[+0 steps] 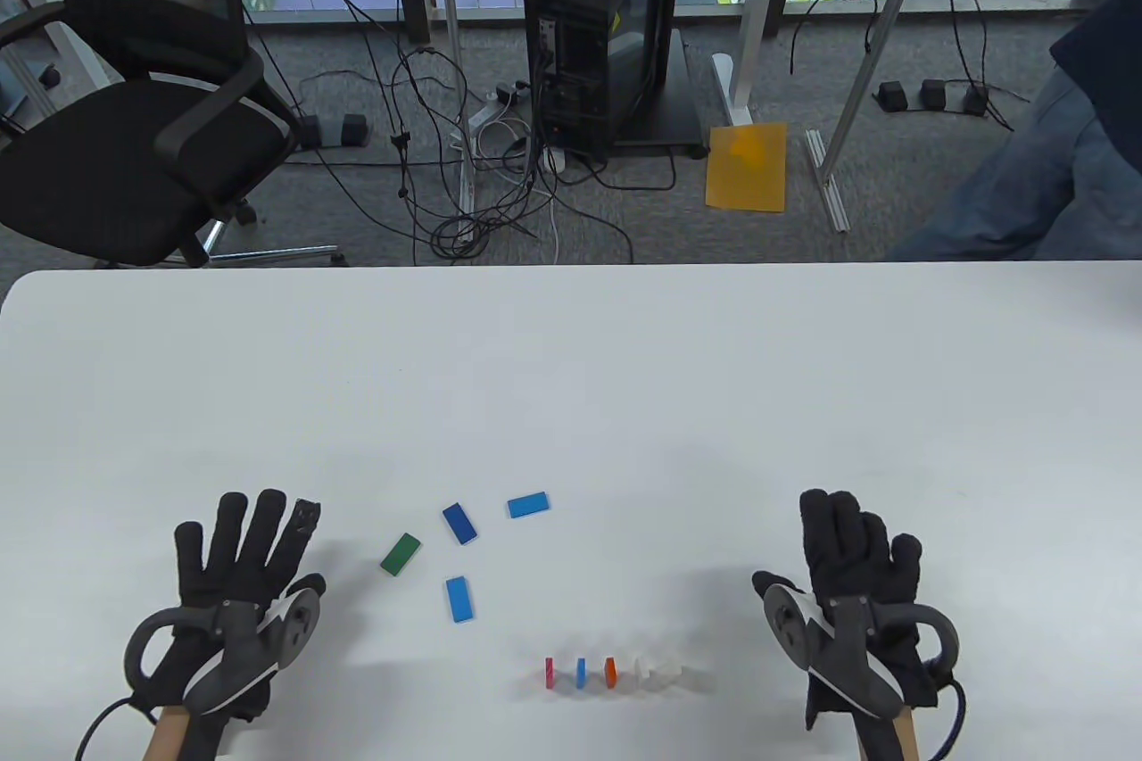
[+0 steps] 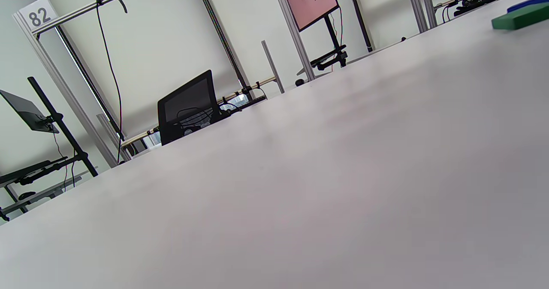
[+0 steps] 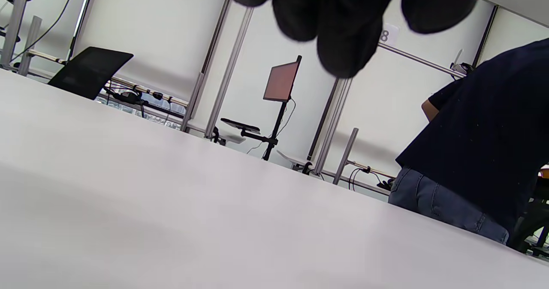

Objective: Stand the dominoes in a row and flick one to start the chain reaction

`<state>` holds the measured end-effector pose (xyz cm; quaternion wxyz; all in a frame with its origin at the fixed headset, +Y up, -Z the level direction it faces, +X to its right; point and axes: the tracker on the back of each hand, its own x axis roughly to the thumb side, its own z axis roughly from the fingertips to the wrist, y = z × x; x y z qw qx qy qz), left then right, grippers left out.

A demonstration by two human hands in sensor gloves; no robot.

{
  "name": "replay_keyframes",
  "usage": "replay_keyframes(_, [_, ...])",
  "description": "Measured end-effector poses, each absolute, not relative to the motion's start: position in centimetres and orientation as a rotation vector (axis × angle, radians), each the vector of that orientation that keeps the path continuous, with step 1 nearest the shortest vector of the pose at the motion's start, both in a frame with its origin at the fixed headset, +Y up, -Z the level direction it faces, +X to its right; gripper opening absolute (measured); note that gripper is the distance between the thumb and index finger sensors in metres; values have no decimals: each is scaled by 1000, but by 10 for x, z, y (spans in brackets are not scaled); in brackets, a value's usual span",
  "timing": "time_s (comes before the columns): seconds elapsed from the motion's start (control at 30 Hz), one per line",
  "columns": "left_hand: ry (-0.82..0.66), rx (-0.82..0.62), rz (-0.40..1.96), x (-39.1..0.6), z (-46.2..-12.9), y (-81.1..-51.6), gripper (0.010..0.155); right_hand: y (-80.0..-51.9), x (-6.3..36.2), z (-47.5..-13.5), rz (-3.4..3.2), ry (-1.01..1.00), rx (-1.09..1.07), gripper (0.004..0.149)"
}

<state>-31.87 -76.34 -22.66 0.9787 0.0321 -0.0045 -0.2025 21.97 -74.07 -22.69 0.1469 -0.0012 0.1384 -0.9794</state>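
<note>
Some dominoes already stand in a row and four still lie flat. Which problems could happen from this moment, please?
1. The standing row, from the red domino to the pale white dominoes, looks tightly spaced; placing a new piece beside it could start the chain early.
2. The white pieces nearly vanish against the white table, so the right gloved hand might brush them.
3. The flat green domino must be carried past the row.

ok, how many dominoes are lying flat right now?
4: green domino, dark blue domino, light blue domino farthest back, light blue domino nearest the standing row. The row's pale right end is hard to read.
</note>
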Motion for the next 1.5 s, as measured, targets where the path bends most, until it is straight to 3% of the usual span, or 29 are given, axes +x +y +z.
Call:
replay_keyframes(0.27, [-29,96,-344,-318,-224,-755,73,-766,230,-232,-2722,226,18,98])
replay_keyframes(0.37, [-101,141,-275,-308,-220,-745,74,-768,230,-233,-2750,219,6,97])
replay_keyframes(0.57, [-309,136,-381,-253,-216,-729,76,-769,227,-231,-2735,243,-39,93])
replay_keyframes(0.73, [-571,199,-512,-202,-220,-736,73,-768,227,-229,-2725,250,-42,89])
replay_keyframes(0.9, [-591,204,-670,-170,-230,-751,67,-767,234,-228,-2767,266,-13,89])
replay_keyframes(1.13, [-695,183,-687,-160,-235,-772,72,-762,244,-227,-2828,317,37,88])
replay_keyframes(1.3, [-788,180,-630,-160,-236,-775,69,-761,245,-226,-2846,328,43,88])
replay_keyframes(1.5, [-810,290,-609,-161,-236,-776,64,-763,241,-227,-2830,308,23,88])
